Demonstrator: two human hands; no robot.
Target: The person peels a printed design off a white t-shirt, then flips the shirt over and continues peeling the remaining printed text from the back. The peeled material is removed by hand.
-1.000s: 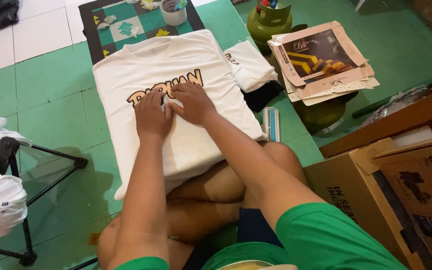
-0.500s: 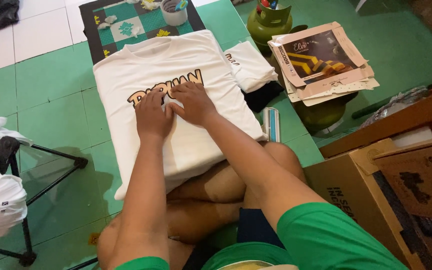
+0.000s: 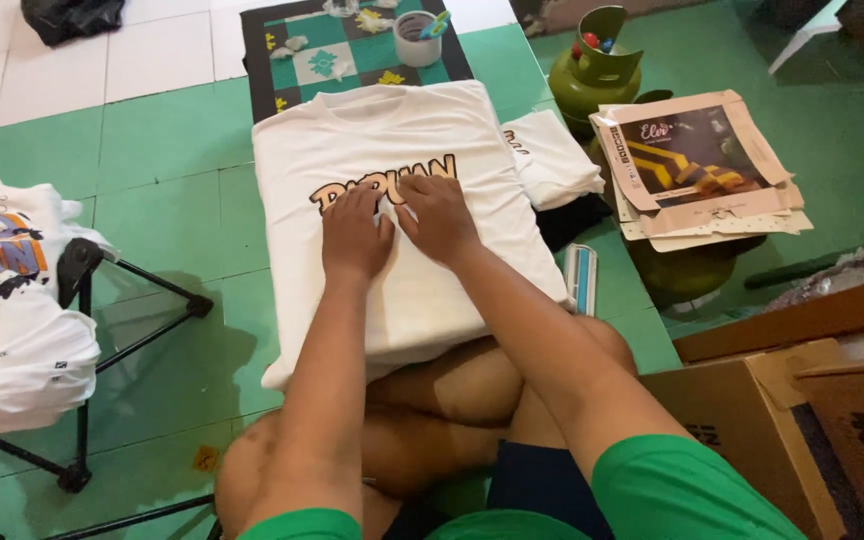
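The left hand (image 3: 354, 236) lies flat on a white T-shirt (image 3: 407, 215), in the middle of the frame. Its fingers are close together and press down on the cloth, right below the tan letters printed on the shirt. The right hand (image 3: 439, 214) lies just beside it, touching it at the fingertips. It also presses flat on the shirt, with its fingers a little spread. Between the two hands a tiny white bit shows, but it is too small to tell what it is.

The T-shirt is spread out on the green floor (image 3: 167, 185) with its neck toward the top of the frame. Its bottom edge hangs over the person's crossed legs (image 3: 452, 390).

Right of the shirt lies a small folded white cloth (image 3: 552, 160) on top of something black. Near it, lower down, is a thin white and blue tool (image 3: 582, 278). Further right, flat cardboard boxes (image 3: 697, 165) sit on a round green gas tank (image 3: 687, 270). Another green gas tank (image 3: 597, 70) stands at the top.

Above the shirt lies a green and white checked mat (image 3: 322, 60) with a white cup (image 3: 418, 38) on it.

At the left edge a pile of white printed shirts (image 3: 2, 300) rests on a black folding stand (image 3: 112, 340). In the lower right corner is a brown cardboard box (image 3: 752, 420).
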